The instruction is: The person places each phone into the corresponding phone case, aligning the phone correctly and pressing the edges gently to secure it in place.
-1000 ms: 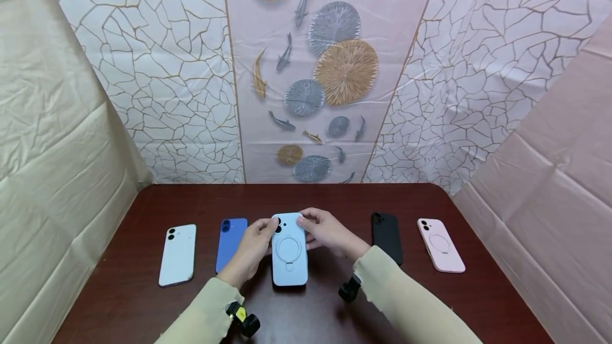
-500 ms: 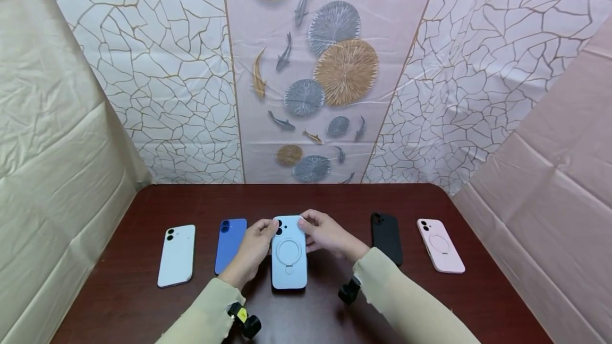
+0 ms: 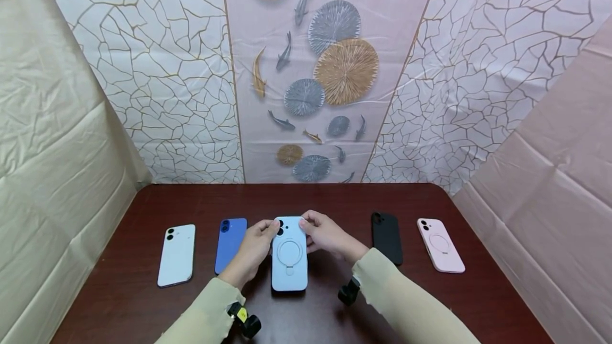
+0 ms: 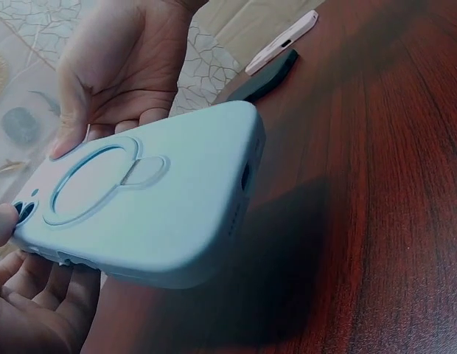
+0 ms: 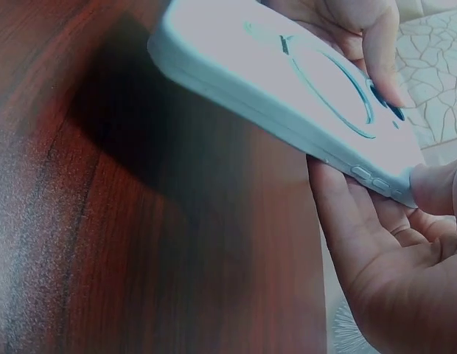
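Observation:
A light blue phone case [image 3: 289, 279] with a ring on its back is held above the table, tilted, its back and camera openings facing up. My left hand [image 3: 252, 248] pinches its upper left corner, thumb on the back near the camera openings. At the opposite upper edge my right hand [image 3: 330, 235] grips it, thumb on top and fingers underneath. In the left wrist view the lower end of the case [image 4: 188, 210] hangs over its shadow. Side buttons show on the case [image 5: 243, 88] in the right wrist view. Its underside is hidden, so I cannot tell whether a phone sits inside.
To the left lie a white phone [image 3: 176, 256] and a blue phone [image 3: 230, 246], backs up. A black phone case [image 3: 388, 239] and a pink phone case [image 3: 441, 246] lie to the right on the dark wooden table [image 3: 334, 198]. Patterned curtains [image 3: 186, 68] stand around it.
The light blue phone case has shifted slightly toward the near table edge, with its near end reaching a little lower. Both hands keep their hold; the other phones and cases stay put.

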A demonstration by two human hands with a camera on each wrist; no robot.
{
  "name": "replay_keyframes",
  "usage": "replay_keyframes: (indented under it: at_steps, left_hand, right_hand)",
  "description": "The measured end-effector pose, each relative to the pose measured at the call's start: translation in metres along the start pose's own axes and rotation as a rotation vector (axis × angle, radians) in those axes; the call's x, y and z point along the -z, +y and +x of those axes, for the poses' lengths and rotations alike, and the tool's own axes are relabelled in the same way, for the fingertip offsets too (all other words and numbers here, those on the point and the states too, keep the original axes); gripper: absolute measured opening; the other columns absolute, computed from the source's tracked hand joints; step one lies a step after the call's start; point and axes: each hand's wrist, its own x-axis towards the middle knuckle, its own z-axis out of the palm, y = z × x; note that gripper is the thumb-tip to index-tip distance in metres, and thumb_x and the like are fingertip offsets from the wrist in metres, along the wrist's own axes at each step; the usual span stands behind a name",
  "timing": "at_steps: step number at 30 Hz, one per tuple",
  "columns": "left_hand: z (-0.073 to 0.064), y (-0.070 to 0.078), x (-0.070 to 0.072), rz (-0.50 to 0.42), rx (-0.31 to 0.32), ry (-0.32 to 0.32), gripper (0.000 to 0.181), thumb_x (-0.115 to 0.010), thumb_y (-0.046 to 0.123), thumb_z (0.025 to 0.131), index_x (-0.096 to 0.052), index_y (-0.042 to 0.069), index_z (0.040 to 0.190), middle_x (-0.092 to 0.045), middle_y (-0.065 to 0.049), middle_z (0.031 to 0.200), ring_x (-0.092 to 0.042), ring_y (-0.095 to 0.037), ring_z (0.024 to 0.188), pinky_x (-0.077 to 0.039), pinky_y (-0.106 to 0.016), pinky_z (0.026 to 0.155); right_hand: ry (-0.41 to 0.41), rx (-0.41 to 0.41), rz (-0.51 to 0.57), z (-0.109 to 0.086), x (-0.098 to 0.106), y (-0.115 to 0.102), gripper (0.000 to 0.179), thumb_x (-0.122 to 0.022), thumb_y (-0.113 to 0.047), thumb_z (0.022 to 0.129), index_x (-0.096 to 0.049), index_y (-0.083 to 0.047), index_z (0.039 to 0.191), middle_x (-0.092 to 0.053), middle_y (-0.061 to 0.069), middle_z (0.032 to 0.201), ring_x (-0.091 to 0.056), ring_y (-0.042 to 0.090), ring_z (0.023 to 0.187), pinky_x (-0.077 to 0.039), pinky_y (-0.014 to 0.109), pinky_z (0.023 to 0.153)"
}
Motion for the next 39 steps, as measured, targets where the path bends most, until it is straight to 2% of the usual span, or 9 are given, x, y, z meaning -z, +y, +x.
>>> replay_keyframes:
  at_steps: [3,7,13,21,24,34,39]
  left_hand:
    - [-0.0001,-0.0005,0.0002,0.008,0.002,-0.002,0.045,-0.05,0.053,0.096,-0.064,0.014,0.114,-0.063,-0.007,0.094,-0.055,-0.022,0.075,-0.048,-0.039,0.07]
    - [0.0008,-0.0007,0.0008,0.002,-0.001,0.009,0.045,-0.05,0.05,0.098,-0.063,0.011,0.117,-0.065,-0.006,0.1,-0.057,-0.02,0.082,-0.049,-0.035,0.07]
    - [0.0012,-0.0002,0.0001,-0.008,0.001,0.015,0.043,-0.051,0.048,0.098,-0.064,0.011,0.117,-0.066,-0.005,0.102,-0.059,-0.02,0.088,-0.049,-0.033,0.07]
    - [0.0011,0.0021,0.001,-0.07,0.009,-0.033,0.05,-0.053,0.05,0.096,-0.062,0.008,0.122,-0.064,-0.007,0.107,-0.061,-0.02,0.093,-0.053,-0.037,0.077]
    - [0.0022,0.0035,0.0006,-0.075,0.006,-0.036,0.049,-0.054,0.051,0.095,-0.061,0.011,0.122,-0.065,-0.006,0.108,-0.062,-0.019,0.095,-0.053,-0.037,0.079]
    - [0.0037,0.007,-0.0004,-0.027,-0.01,0.002,0.049,-0.054,0.055,0.094,-0.062,0.015,0.12,-0.066,-0.004,0.105,-0.06,-0.021,0.09,-0.05,-0.035,0.073]
    - [0.0024,0.009,-0.0004,-0.029,0.007,0.028,0.046,-0.055,0.053,0.094,-0.064,0.014,0.116,-0.065,-0.004,0.107,-0.059,-0.02,0.098,-0.049,-0.036,0.081]
  right_hand:
    - [0.005,-0.027,0.017,0.0,-0.0004,0.0003,0.027,-0.046,-0.026,0.104,-0.053,-0.002,0.114,-0.063,0.015,0.1,-0.066,0.028,0.084,-0.056,0.043,0.072]
    - [0.017,-0.034,0.034,-0.0006,-0.0014,-0.0009,0.032,-0.048,-0.033,0.103,-0.054,-0.004,0.116,-0.063,0.015,0.102,-0.066,0.028,0.087,-0.056,0.042,0.073]
    - [0.064,-0.002,0.037,-0.0002,-0.0026,-0.0009,0.034,-0.05,-0.037,0.101,-0.058,-0.009,0.119,-0.064,0.013,0.103,-0.066,0.028,0.086,-0.056,0.043,0.07]
    - [0.109,0.03,0.036,0.001,-0.0034,-0.0003,0.032,-0.052,-0.035,0.101,-0.06,-0.007,0.116,-0.064,0.013,0.099,-0.066,0.027,0.082,-0.056,0.043,0.066]
    - [0.12,0.052,0.029,0.0004,-0.0035,-0.0004,0.031,-0.051,-0.035,0.101,-0.059,-0.007,0.114,-0.064,0.012,0.1,-0.065,0.026,0.082,-0.056,0.042,0.067]
    - [0.163,0.076,0.024,-0.002,-0.0073,-0.0017,0.027,-0.048,-0.032,0.103,-0.058,-0.007,0.11,-0.065,0.009,0.102,-0.064,0.026,0.085,-0.053,0.041,0.074]
    - [0.141,0.055,0.037,-0.0004,-0.0085,-0.0013,0.027,-0.049,-0.03,0.103,-0.058,-0.005,0.111,-0.065,0.01,0.104,-0.065,0.025,0.086,-0.054,0.043,0.076]
